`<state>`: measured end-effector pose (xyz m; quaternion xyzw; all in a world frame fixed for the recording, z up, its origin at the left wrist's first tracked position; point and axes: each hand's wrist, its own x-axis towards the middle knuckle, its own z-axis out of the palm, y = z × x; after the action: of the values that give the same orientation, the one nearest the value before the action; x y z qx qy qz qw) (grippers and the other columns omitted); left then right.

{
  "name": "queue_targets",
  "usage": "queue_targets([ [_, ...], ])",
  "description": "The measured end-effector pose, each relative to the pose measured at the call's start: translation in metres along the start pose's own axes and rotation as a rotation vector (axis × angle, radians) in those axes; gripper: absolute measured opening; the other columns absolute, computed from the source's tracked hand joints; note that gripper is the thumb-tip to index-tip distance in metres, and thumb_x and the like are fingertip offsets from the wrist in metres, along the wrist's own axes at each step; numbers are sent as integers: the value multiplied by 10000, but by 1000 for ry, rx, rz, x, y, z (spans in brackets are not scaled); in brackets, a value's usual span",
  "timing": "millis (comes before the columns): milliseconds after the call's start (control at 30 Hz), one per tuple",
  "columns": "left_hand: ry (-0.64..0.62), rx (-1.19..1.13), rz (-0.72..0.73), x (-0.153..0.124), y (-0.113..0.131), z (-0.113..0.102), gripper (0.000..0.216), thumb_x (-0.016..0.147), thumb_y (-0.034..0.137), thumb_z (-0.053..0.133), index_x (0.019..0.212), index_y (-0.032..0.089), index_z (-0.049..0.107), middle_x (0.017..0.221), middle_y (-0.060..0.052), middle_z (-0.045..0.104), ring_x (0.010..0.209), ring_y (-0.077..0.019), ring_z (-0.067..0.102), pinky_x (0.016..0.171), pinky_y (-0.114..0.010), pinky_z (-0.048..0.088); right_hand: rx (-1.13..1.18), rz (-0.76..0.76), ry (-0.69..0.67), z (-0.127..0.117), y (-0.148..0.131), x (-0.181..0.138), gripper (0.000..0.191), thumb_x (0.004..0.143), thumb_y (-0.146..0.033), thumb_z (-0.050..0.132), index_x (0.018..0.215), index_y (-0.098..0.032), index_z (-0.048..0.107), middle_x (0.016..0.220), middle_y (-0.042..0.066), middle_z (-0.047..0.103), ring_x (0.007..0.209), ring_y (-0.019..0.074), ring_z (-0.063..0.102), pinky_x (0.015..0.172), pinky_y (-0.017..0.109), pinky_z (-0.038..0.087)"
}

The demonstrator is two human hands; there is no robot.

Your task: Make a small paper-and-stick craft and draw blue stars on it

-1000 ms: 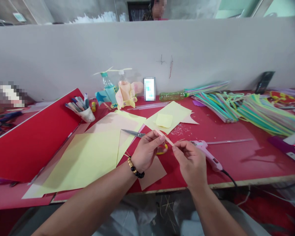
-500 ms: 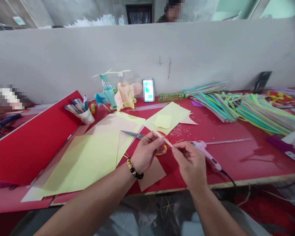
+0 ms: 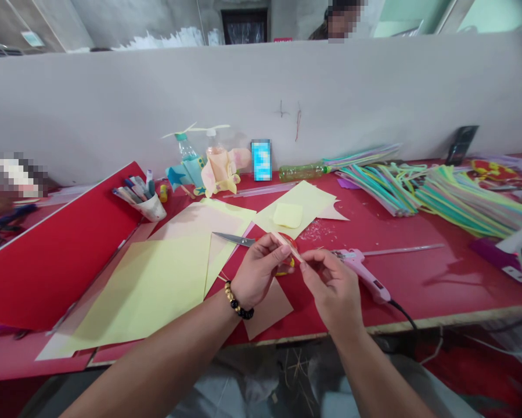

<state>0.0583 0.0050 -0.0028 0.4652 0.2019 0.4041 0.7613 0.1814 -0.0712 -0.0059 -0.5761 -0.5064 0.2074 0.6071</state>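
A narrow pale pink strip [image 3: 288,244], seemingly folded or rolled paper, spans my two hands over the red table. My left hand [image 3: 261,268] pinches its upper part between thumb and fingers. At the lower end, the thumb and fingertips of my right hand [image 3: 333,284] close on it. Scissors [image 3: 232,238] lie open-bladed behind my left hand, which hides part of their red and yellow handles. Below it rests a pink paper piece [image 3: 270,310]. A pink glue gun [image 3: 367,274] with a clear stick lies just right of my right hand.
Large yellow sheets [image 3: 156,284] cover the left, beside a red board [image 3: 64,249] and a pen cup [image 3: 151,208]. Behind stand bottle crafts [image 3: 219,168], a phone [image 3: 261,159] and a green bottle [image 3: 302,171]. Coloured strips [image 3: 461,200] fill the back right. Another person [image 3: 341,23] is beyond the partition.
My right hand has shifted slightly left along the strip, closer to my left hand, which stays nearly still. The person behind the partition has moved right.
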Motion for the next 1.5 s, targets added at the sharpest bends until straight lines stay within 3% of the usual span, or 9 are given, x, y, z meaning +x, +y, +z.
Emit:
queue_targets([
  [233,-17,-9,-6,0,1,0,126,831,245,639,833,138,574,791,-6,577,702,-83,564,621,-197,511,-139,-165,24,-1,-3,0,91,816,-137,595,860,-203,640,792,-4,633,741,137,582,683,249,462],
  [533,-13,3,-11,1,1,1,159,800,268,675,822,138,587,781,-8,594,691,-86,578,637,-208,515,-183,-204,8,-5,-2,-1,88,829,-140,588,868,-199,640,787,-3,622,737,132,570,674,244,451],
  [1067,-31,2,1,0,1,0,152,787,244,687,774,140,577,736,10,567,637,-64,526,602,-188,501,-104,-77,-49,-9,-4,-1,68,829,-178,597,833,-189,665,769,4,656,701,143,592,653,256,458],
  [1500,18,43,7,0,3,1,174,772,304,694,789,155,607,693,12,579,618,-78,537,603,-211,510,-143,-82,-34,-12,-5,0,66,803,-173,610,805,-198,671,766,5,670,716,157,604,668,269,456],
])
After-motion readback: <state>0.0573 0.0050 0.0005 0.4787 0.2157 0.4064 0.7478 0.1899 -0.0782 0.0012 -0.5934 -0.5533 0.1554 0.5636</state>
